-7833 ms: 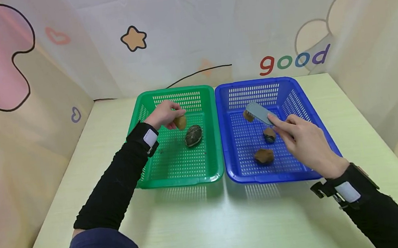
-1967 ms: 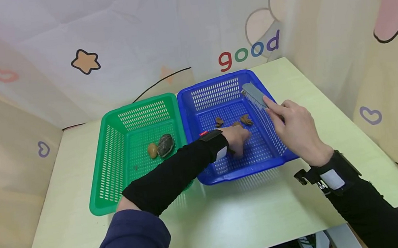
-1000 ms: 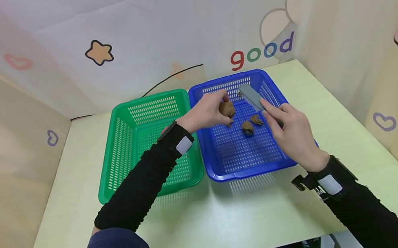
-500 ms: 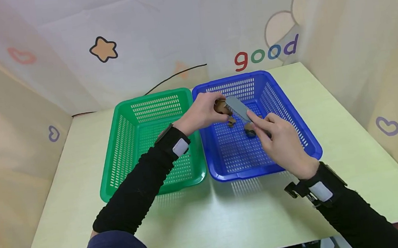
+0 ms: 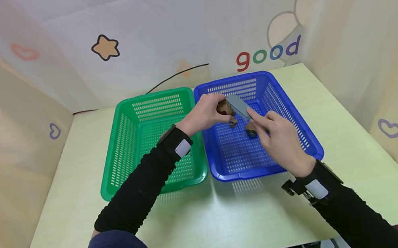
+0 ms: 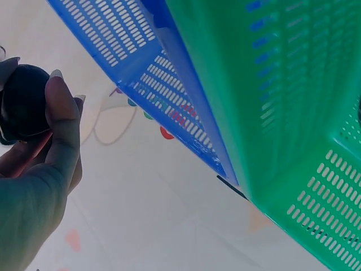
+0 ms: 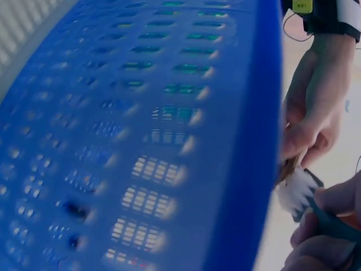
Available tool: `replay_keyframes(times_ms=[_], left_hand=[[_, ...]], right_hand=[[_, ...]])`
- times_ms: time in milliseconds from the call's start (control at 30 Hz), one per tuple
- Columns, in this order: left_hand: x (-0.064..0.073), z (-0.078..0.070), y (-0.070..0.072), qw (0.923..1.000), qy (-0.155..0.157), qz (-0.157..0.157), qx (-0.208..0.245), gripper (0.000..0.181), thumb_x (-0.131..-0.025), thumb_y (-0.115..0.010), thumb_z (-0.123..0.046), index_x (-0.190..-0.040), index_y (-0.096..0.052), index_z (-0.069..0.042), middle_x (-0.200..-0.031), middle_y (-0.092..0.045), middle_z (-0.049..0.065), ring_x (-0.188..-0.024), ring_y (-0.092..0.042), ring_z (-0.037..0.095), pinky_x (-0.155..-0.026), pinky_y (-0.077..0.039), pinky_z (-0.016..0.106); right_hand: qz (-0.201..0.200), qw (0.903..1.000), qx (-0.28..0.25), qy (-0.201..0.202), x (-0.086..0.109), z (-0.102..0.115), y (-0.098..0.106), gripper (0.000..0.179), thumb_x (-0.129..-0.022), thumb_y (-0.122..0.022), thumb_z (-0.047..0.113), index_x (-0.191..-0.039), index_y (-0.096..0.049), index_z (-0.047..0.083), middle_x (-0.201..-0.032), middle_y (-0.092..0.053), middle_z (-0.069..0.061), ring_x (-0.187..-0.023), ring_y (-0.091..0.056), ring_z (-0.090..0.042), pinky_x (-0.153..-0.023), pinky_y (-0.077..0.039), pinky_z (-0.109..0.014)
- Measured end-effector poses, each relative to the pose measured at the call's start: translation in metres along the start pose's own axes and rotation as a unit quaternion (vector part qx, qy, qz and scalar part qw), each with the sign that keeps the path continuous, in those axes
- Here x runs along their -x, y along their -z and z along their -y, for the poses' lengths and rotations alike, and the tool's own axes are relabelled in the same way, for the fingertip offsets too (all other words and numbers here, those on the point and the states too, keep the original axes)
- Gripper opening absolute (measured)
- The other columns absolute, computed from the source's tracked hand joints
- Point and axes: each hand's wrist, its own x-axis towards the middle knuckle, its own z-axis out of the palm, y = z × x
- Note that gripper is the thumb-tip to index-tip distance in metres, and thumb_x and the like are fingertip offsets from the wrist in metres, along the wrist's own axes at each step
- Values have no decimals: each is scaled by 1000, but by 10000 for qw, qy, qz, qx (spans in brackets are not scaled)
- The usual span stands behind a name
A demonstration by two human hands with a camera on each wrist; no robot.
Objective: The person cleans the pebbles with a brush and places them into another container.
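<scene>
Above the blue basket (image 5: 246, 173), my left hand (image 5: 203, 113) grips a brown, mud-coated stone (image 5: 223, 108). The stone's other side looks dark in the left wrist view, between thumb and fingers. My right hand (image 5: 281, 141) holds a grey-blue brush (image 5: 239, 106). Its white bristles (image 7: 296, 191) touch the stone in the right wrist view. Below, in the basket, lie a part brown, part dark stone (image 5: 251, 130), partly behind the right fingers, and a brown crumbly lump (image 5: 232, 121).
The green basket (image 5: 184, 187) stands against the blue one's left side; my left forearm crosses it and hides part of its inside. Both baskets sit on a pale table (image 5: 210, 228) with a printed curtain (image 5: 160, 31) behind. The table's front edge runs below.
A yellowish stone went from my left hand into the green basket. The left hand has since lifted the brown stone from the blue basket. The brush has moved left onto it.
</scene>
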Motion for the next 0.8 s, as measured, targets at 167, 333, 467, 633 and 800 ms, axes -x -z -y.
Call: replay_keyframes(times_ms=[167,333,467,633,800], left_hand=[[1,0,2,9999,1,-165,26,26,-85,-70,-15,-108,-63,-2,-89,-62,7,-75,-53,15,-63,-40,20],[2,1,1,9999,-60,-77,48,29,-86,-71,-15,-112,-63,-3,-92,-65,8,-77,-54,15,-66,-40,20],[-1,0,-2,9999,-76,-62,126,30,-85,-72,-14,-111,-64,-2,-95,-69,8,-77,-59,14,-66,-44,19],[-1,-1,-5,9999,-67,-13,88,25,-86,-71,-13,-107,-65,-2,-92,-66,8,-75,-55,14,-64,-41,19],[1,-1,-11,9998,-61,68,198,28,-85,-72,-15,-109,-64,-4,-94,-70,7,-78,-61,13,-68,-46,19]], right_hand=[[-38,9996,-213,199,3,1,-1,41,-90,-64,2,-130,-59,7,-69,-50,-7,-55,-34,-10,-46,-28,-20],[-100,9999,40,28,0,-1,0,39,-91,-64,3,-129,-61,7,-68,-46,-7,-56,-33,-12,-46,-28,-22],[14,9998,-142,131,-2,3,-2,40,-92,-62,5,-132,-59,8,-72,-51,-8,-57,-36,-12,-47,-30,-21],[-15,9999,27,147,6,1,1,39,-90,-65,4,-128,-62,7,-70,-49,-7,-55,-35,-11,-45,-28,-20],[-32,9998,158,-118,3,-4,-1,37,-92,-63,8,-130,-61,8,-68,-45,-7,-55,-32,-12,-46,-27,-22]])
